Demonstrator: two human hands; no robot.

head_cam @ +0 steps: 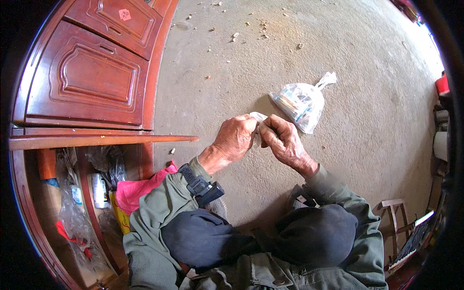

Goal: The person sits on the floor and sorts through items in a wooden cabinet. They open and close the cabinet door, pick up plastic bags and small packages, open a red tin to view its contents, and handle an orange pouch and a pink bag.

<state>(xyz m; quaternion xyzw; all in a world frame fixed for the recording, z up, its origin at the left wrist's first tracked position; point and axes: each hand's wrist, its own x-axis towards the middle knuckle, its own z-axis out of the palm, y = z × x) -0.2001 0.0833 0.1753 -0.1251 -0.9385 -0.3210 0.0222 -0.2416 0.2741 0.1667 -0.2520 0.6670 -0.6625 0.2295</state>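
Both my hands meet above the concrete floor, in front of my knees. My left hand [235, 136] grips one side of a crumpled, whitish plastic bag [258, 116]. Against it, the curled fingers of my right hand [284, 143] pinch the other side. Most of this bag is hidden by my fingers, and I cannot tell if anything is in it. Just beyond my right hand, a clear plastic bag with a knotted top [302, 103] rests on the floor. Thin pale sticks and blue-marked packaging show through its side.
A reddish wooden cabinet [98, 76] lines the left. Its open door [105, 140] juts out near my left forearm. Plastic bags, a white bottle [99, 190] and a pink cloth [145, 188] lie below it. A metal frame [395, 221] stands at right. Small debris [235, 36] dots the floor.
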